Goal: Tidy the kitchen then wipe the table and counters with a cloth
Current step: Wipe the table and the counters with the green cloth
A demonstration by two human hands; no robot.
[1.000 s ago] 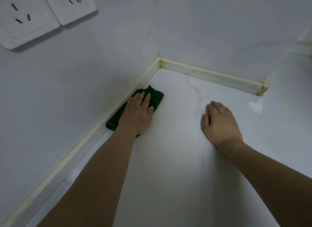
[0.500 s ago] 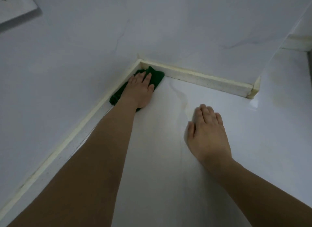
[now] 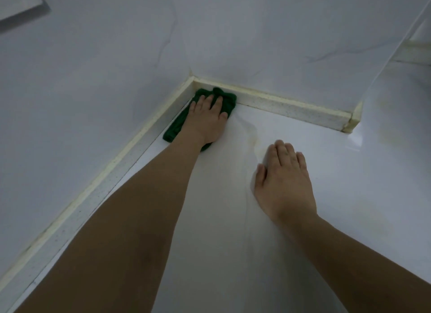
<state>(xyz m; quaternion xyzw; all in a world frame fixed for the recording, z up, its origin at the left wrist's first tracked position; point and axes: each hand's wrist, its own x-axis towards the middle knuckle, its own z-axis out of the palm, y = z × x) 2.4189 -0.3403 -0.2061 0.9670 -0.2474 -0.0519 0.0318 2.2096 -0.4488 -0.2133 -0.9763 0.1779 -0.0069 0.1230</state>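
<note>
Left hand (image 3: 206,121) flat on crumpled green cloth (image 3: 225,98); glossy white counter (image 3: 349,219).

One green cloth (image 3: 225,101) lies on the one white desk (image 3: 314,219). Two hands are in view: one left hand (image 3: 206,120) and one right hand (image 3: 283,181), each on one bare forearm. On the left hand, four fingers (image 3: 218,104) show; on the right hand, five. Two pale upstand strips meet at the one corner: one left strip (image 3: 116,158) and one back strip (image 3: 286,107). One white wall plate (image 3: 16,2) shows partly at the top left edge.
</note>
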